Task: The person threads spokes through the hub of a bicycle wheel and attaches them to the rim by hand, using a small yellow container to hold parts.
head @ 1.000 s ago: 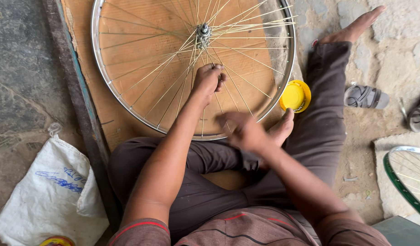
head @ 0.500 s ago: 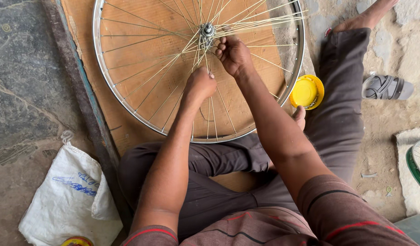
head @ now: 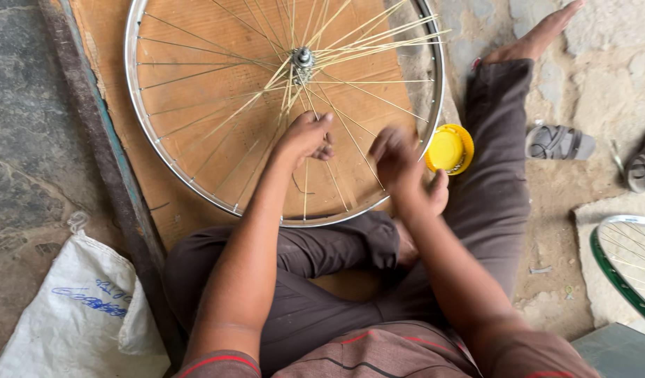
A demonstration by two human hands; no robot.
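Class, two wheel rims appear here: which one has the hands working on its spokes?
The silver rim on the cardboard; the green rim lies apart at the right edge.

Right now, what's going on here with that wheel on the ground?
A person sits on the ground with a silver bicycle wheel rim lying flat on a brown board before them. The left hand pinches the thin spokes below the hub. The right hand is blurred above the rim's near edge, so what it holds cannot be told. A yellow lid sits beside the rim, a white sack to the left.
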